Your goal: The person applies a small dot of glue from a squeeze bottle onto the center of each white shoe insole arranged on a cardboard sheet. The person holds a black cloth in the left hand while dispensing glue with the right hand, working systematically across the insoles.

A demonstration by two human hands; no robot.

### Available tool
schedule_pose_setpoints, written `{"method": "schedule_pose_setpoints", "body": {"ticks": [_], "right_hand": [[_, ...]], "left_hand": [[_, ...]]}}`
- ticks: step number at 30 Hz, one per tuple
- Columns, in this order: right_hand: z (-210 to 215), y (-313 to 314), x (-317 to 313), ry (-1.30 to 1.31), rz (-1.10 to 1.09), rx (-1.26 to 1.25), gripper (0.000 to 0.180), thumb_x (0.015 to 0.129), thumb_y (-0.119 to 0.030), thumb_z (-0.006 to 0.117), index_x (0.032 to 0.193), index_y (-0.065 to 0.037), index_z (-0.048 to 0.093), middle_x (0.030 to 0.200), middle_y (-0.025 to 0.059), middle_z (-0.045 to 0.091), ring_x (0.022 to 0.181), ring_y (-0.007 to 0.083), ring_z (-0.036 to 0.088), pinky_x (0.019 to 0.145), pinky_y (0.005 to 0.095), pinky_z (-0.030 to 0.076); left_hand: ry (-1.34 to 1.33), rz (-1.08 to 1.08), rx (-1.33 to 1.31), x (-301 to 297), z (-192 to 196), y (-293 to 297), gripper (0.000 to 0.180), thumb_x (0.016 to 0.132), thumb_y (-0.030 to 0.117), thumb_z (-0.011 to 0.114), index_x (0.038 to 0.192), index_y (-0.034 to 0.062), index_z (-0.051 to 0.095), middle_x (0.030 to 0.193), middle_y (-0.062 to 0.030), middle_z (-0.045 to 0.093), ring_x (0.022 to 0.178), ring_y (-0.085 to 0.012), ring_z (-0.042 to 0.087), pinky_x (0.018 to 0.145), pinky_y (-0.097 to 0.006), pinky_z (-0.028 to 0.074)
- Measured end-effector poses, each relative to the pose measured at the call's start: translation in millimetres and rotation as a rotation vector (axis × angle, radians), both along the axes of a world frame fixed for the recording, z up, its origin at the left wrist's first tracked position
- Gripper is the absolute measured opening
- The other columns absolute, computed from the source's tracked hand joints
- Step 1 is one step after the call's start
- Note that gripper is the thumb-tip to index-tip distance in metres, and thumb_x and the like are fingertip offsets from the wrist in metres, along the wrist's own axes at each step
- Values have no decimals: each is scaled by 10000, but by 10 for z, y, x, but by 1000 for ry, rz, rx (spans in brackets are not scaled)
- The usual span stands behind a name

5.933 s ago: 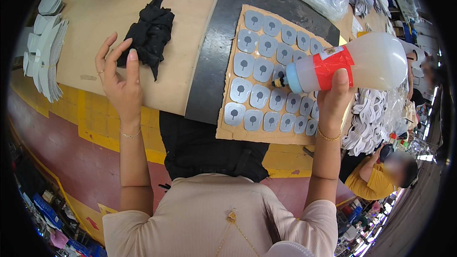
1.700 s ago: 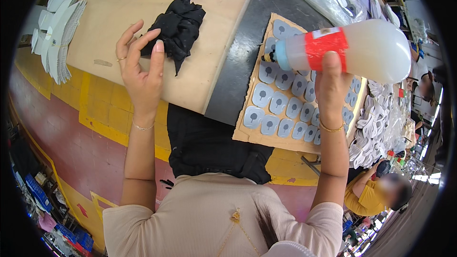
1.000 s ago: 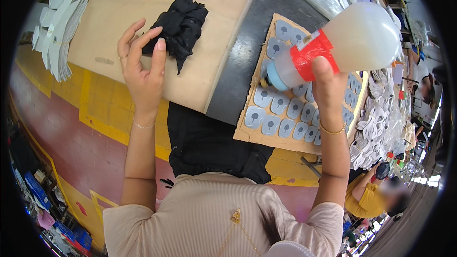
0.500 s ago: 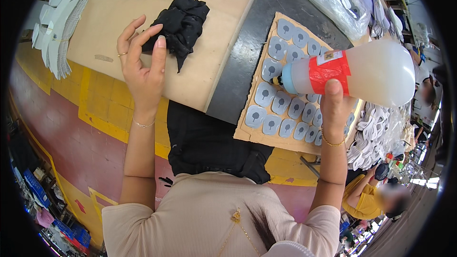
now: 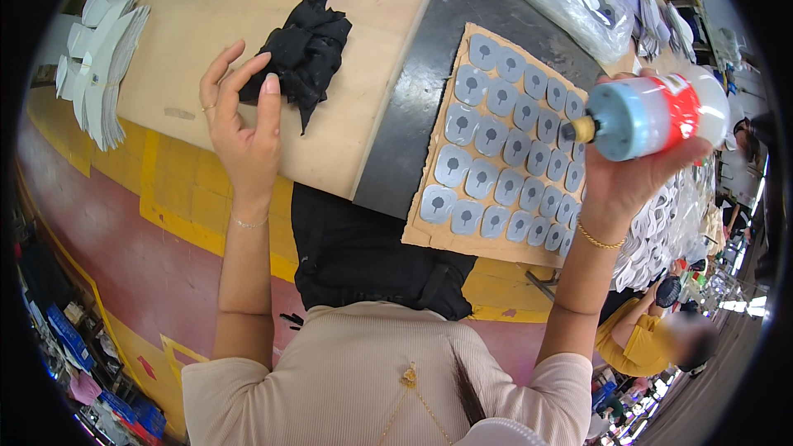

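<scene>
R hand (image 5: 632, 177): gripping squeeze bottle (image 5: 640, 124), fingers round one side, thumb on the other. Bottle is in R palm, tilted approx. horiz., blue shoulder and dark-tipped nozzle (image 5: 581, 130) facing L, red band mid-body. Posn: above R portion of cardboard sheet (image 5: 420, 230), well apart from L hand. Nozzle appears over R-hand cols. of grey patches (image 5: 489, 137), each w/ dark tree-like mark, set in rows; contact w/ patches: cannot tell.

L hand (image 5: 239, 128): nothing gripped, fingers spread, slightly bent, tips at near edge of bunched blk cloth (image 5: 307, 49); touch not confirmed. Cloth on tan tabletop (image 5: 376, 12). Sheet partly on blk mat (image 5: 405, 99), R of L hand. Clear plastic bag (image 5: 607, 37) beyond sheet.
</scene>
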State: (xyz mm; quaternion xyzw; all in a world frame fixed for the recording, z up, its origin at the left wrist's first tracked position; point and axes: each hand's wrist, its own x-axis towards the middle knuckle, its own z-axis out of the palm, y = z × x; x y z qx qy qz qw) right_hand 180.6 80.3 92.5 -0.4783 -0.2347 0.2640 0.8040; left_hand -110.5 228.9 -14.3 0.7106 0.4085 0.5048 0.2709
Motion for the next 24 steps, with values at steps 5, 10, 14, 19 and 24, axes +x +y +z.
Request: {"method": "schedule_pose_setpoints", "body": {"ticks": [5,10,14,19,24], "right_hand": [[94,-218,303,-141,38,100,865,717,-552,766,1345,-67,421,1244,114,568,1165,310,562,1015,492,455],[58,-153,253,-403,-107,-97,681,836,-375,705,1330,-11,410,1221,160,557,1117,270,583,975,438,488],[-132,-17,180,-440,-35,-229,538,864,-313,695,1248,-3,482,1111,113,593,997,195,606,893,352,501],[-277,37,71,-609,-57,-338,496,784,-327,792,1092,5,591,1000,88,636,902,175,625,802,310,522],[-282,23,8,-683,-53,-397,494,749,-326,821,1053,2,609,967,86,645,867,182,637,769,309,532]], "left_hand": [[19,-3,-15,3,4,-4,209,873,70,627,1079,54,660,1279,-114,519,1216,-253,459,1025,-375,353],[46,1,-18,18,31,-6,212,880,64,618,1087,47,654,1289,-115,512,1221,-252,458,1023,-373,356],[51,-6,-17,27,39,-3,208,886,63,611,1090,45,650,1290,-116,511,1228,-254,456,1021,-371,360],[78,-12,-13,9,40,0,202,892,70,610,1088,42,649,1285,-116,513,1229,-255,457,1023,-372,360],[74,-14,-10,0,37,6,200,894,74,611,1087,42,650,1279,-119,520,1225,-255,463,1021,-371,362]]}}
